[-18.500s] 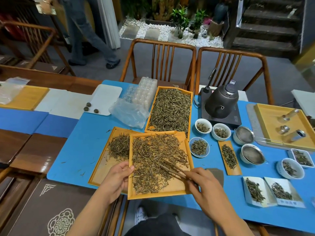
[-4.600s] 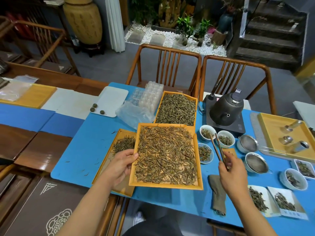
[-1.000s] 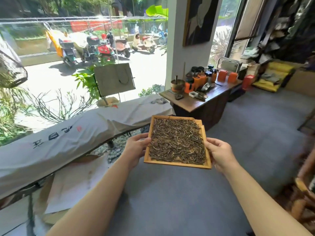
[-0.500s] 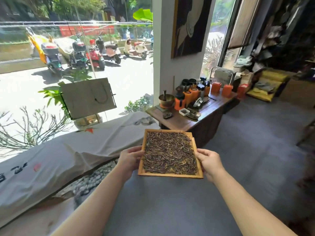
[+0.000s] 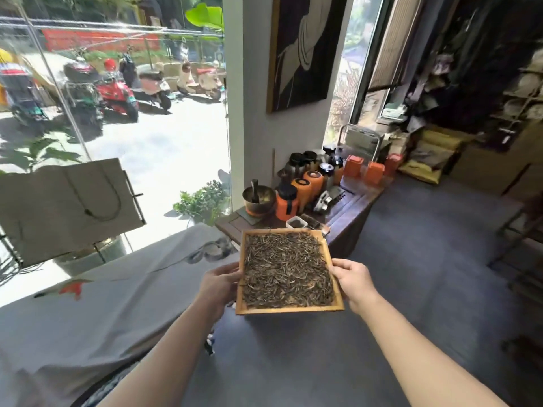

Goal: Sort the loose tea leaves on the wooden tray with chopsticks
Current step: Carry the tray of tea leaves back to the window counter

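I hold a square wooden tray [image 5: 289, 309] out in front of me, level, above a grey carpeted floor. Dark, thin loose tea leaves [image 5: 286, 270] cover nearly its whole bottom. My left hand [image 5: 219, 286] grips the tray's left edge, thumb on the rim. My right hand [image 5: 352, 279] grips the right edge the same way. No chopsticks are in view.
A low dark wooden side table [image 5: 346, 214] stands just beyond the tray, crowded with orange canisters [image 5: 299, 192] and a metal bowl [image 5: 258, 198]. A grey cloth-covered bench [image 5: 88, 312] runs along the big window at left. Shelves and stacked goods [image 5: 435, 151] fill the right side.
I have left the blue tea table, with the chopsticks gone from my right hand. Both hands now carry the tray. Over the last second the side table has drawn closer.
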